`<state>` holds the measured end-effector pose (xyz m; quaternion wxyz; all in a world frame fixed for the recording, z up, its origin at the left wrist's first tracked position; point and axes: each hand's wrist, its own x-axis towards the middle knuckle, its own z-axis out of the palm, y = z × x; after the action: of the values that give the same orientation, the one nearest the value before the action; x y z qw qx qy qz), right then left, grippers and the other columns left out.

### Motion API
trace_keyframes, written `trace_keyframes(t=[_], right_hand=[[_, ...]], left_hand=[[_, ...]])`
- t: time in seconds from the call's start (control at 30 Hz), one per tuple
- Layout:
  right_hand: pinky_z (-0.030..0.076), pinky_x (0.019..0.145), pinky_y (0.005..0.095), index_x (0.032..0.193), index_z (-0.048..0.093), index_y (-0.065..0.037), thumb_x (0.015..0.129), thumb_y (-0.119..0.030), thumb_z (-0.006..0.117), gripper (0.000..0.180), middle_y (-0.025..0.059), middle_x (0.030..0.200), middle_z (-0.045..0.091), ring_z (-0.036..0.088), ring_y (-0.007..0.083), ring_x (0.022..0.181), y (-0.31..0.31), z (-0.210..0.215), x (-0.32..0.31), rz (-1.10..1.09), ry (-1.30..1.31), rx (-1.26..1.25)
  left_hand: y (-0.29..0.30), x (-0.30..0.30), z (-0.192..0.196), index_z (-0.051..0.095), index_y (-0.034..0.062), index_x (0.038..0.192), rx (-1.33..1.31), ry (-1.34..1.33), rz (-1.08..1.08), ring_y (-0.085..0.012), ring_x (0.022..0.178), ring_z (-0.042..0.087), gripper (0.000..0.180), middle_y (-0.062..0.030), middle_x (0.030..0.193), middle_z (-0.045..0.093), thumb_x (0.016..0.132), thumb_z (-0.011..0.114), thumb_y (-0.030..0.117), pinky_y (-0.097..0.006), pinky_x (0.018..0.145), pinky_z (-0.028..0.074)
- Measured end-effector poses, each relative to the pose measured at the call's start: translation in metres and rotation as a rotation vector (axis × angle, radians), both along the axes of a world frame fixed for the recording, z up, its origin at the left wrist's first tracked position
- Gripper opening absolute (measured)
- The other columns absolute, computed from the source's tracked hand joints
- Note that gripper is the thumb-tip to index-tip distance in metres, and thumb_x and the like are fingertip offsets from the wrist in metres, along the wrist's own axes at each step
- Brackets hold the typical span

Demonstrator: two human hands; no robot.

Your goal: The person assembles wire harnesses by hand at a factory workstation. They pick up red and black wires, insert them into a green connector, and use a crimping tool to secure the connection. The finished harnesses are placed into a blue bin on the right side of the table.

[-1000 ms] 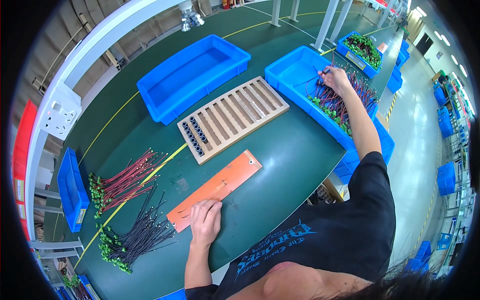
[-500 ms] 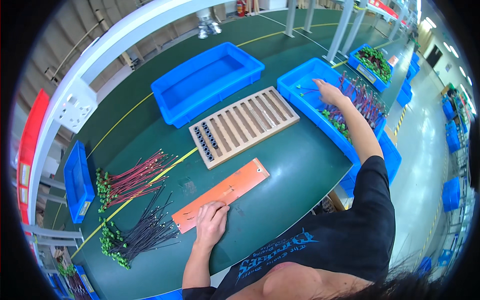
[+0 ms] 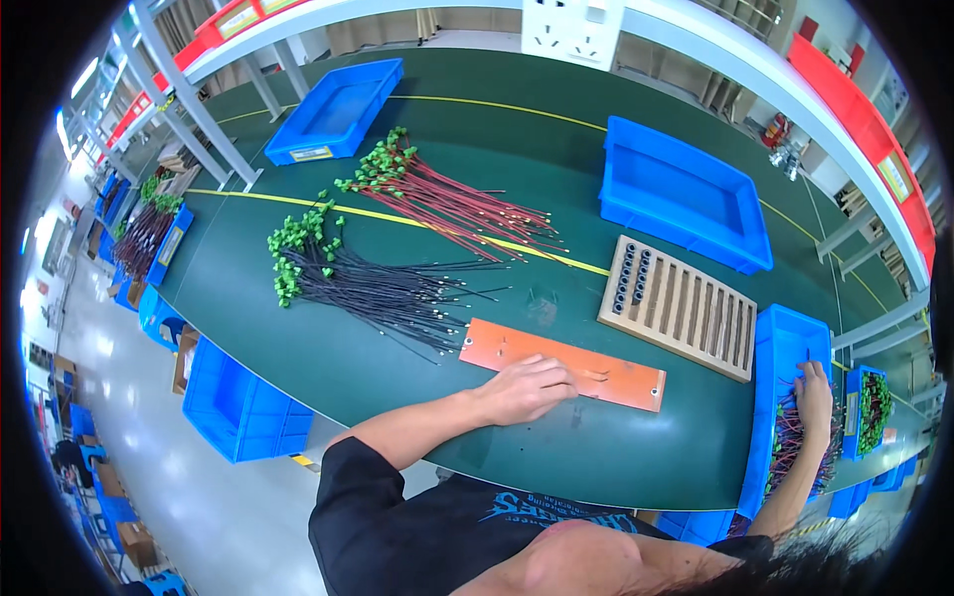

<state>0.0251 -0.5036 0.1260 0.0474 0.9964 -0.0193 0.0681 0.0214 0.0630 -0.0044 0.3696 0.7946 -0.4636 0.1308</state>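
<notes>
My left hand (image 3: 532, 389) rests on the near edge of an orange strip-shaped plate (image 3: 626, 385), its fingers curled together; anything under them is hidden. Small dark marks or bits show on the plate. At the right, my right hand (image 3: 815, 399) reaches into a long blue bin (image 3: 785, 333) of red and dark wires (image 3: 792, 447), its fingers somewhat apart and no wire plainly held. Left of the plate lie black wires (image 3: 397, 288) with green connectors (image 3: 288, 253). Beyond them is a bunch of red wires (image 3: 457, 204), also with green connectors.
A slotted wooden rack (image 3: 686, 308), with small black cylinders in its left slots, stands beside the bin. Behind it is a blue tray (image 3: 686, 199); another blue tray (image 3: 338, 109) stands far left. A white shelf frame (image 3: 427, 22) crosses the back of the green table (image 3: 596, 457).
My view has swung to the left, so the table's contents appear shifted rightward. My left hand stays on the orange plate, and my right hand is still at the wire bin.
</notes>
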Motion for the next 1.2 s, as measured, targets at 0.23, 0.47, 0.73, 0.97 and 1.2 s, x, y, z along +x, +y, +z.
trace_keyframes(t=[0.23,0.47,0.73,0.97,1.2], right_hand=[[0.052,0.077,0.0464,0.107,0.066,-0.003,0.089,0.000,0.065,0.019,0.0161,0.093,0.068,0.066,0.0357,0.089,0.132,-0.023,-0.005,0.518,-0.252,0.073],[0.050,0.056,0.0379,0.111,0.064,-0.003,0.079,0.004,0.075,0.034,0.0085,0.079,0.067,0.065,0.0255,0.066,0.237,-0.078,0.000,0.863,-0.457,0.316],[0.056,0.062,0.0392,0.099,0.070,-0.002,0.080,0.006,0.072,0.021,0.0124,0.081,0.069,0.068,0.0292,0.069,0.228,-0.119,0.002,0.773,-0.517,0.619],[0.051,0.088,0.0434,0.102,0.068,-0.004,0.088,-0.006,0.071,0.015,0.0106,0.109,0.066,0.063,0.0317,0.102,0.197,-0.115,0.058,0.543,-0.489,0.585],[0.047,0.090,0.0429,0.096,0.070,-0.008,0.087,-0.019,0.075,0.015,0.0069,0.111,0.063,0.062,0.0286,0.106,0.230,-0.120,0.078,0.626,-0.353,0.525]], left_hand=[[0.007,0.012,0.016,0.069,0.0059,0.102,-0.081,-0.096,0.056,-0.0252,0.098,0.065,0.020,-0.0064,0.102,0.066,0.082,0.071,0.003,-0.038,0.083,0.051],[0.131,0.121,0.041,0.069,0.0087,0.095,0.448,-0.293,0.506,-0.0273,0.092,0.064,0.016,-0.0080,0.091,0.066,0.080,0.064,0.011,-0.041,0.080,0.051],[0.190,0.189,0.026,0.065,0.0092,0.096,0.877,-0.430,0.490,-0.0256,0.099,0.066,0.014,-0.0085,0.098,0.066,0.084,0.060,0.013,-0.040,0.087,0.051],[0.187,0.172,0.056,0.061,0.0032,0.095,0.556,-0.119,0.626,-0.0403,0.085,0.064,0.011,-0.0171,0.092,0.064,0.085,0.062,-0.001,-0.047,0.079,0.054],[0.254,0.158,0.103,0.074,0.0009,0.097,0.513,0.010,0.486,-0.0367,0.088,0.067,0.014,-0.0163,0.092,0.070,0.084,0.072,0.006,-0.044,0.079,0.053]])
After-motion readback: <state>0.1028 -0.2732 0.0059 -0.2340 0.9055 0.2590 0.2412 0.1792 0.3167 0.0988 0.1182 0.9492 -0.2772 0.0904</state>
